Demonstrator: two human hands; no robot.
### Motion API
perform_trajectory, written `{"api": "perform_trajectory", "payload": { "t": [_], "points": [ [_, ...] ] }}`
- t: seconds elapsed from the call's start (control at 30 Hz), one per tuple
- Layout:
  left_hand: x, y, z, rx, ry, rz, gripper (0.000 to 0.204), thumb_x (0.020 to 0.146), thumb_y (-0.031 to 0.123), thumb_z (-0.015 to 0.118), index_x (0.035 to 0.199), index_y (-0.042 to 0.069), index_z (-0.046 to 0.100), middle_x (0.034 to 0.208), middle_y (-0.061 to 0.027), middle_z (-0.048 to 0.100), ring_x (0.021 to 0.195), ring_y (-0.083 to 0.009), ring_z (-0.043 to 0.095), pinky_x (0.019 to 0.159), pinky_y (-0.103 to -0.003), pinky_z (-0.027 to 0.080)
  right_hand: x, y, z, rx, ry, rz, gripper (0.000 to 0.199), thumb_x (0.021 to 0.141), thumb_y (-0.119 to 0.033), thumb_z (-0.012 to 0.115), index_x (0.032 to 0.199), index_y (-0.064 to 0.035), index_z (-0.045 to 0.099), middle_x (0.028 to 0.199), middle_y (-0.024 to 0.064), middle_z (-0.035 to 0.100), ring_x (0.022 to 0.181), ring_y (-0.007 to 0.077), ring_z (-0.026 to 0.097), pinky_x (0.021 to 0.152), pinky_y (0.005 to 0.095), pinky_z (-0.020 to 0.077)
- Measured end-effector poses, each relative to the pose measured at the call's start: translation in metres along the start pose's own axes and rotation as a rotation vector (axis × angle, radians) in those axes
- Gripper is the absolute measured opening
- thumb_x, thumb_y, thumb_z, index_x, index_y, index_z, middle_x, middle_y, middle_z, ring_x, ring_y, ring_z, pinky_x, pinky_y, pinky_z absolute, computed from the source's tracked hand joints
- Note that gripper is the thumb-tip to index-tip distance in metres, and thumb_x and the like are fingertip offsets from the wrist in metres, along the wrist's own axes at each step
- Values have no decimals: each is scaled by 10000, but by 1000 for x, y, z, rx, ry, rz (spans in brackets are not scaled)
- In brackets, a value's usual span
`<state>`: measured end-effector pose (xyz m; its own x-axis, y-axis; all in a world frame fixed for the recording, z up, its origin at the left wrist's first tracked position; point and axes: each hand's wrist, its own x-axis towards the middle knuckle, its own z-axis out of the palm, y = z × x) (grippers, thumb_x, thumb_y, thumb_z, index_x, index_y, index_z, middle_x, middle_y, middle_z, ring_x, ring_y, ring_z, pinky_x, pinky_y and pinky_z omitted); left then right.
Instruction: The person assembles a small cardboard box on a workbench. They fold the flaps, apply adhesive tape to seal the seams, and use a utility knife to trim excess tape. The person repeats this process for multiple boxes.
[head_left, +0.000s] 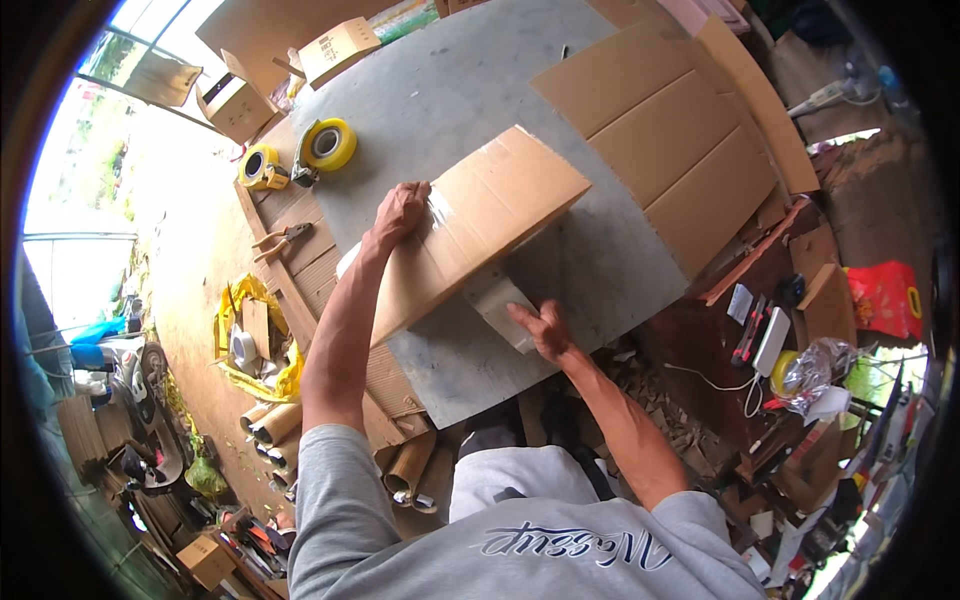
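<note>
Head view, looking down: a brown cardboard box lies aslant over the grey table, reaching from the middle to the left edge. The left grip has its fingers curled at the box's left upper edge, beside shiny tape; it probably steadies the box, though I cannot tell whether it clenches cardboard or only presses. The right grip pinches a pale flap below the box's near side, thumb on top, toward the table's near edge; this seems to keep the flap in control, and whether it joins the box is unclear. Two yellow tape rolls sit by the far part of the left edge, likely for easy reach. Pliers lie just past that edge. A creased cardboard sheet spreads flat along the right edge, perhaps to leave the middle free.
</note>
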<state>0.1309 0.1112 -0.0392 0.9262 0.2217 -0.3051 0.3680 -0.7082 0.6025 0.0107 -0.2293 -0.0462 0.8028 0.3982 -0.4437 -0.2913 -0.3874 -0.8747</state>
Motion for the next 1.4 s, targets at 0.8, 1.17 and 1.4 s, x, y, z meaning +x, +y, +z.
{"api": "perform_trajectory", "payload": {
  "t": [0.8,1.17,1.4],
  "points": [
    [-217,78,75,281,172,437,323,998,207,595,1288,69,620,1258,-162,698,1068,-389,693,848,-487,578,-134,98,-11,174,63,20,615,892,-558,680,994,46,732,837,207,736,737,231,660,711,398,519],
    [-206,76,63,222,110,421,361,1004,229,595,1321,71,664,1298,-182,682,1115,-394,678,946,-462,553,-169,113,-36,147,5,151,644,916,-589,649,1074,31,732,907,184,746,815,228,669,754,386,524],
    [-211,65,58,210,15,547,574,894,141,703,1431,23,535,1418,-227,589,1283,-412,578,1068,-461,489,-169,118,-31,84,29,214,625,923,-577,646,1056,26,740,909,197,749,811,281,695,747,399,529]
  ]
}}
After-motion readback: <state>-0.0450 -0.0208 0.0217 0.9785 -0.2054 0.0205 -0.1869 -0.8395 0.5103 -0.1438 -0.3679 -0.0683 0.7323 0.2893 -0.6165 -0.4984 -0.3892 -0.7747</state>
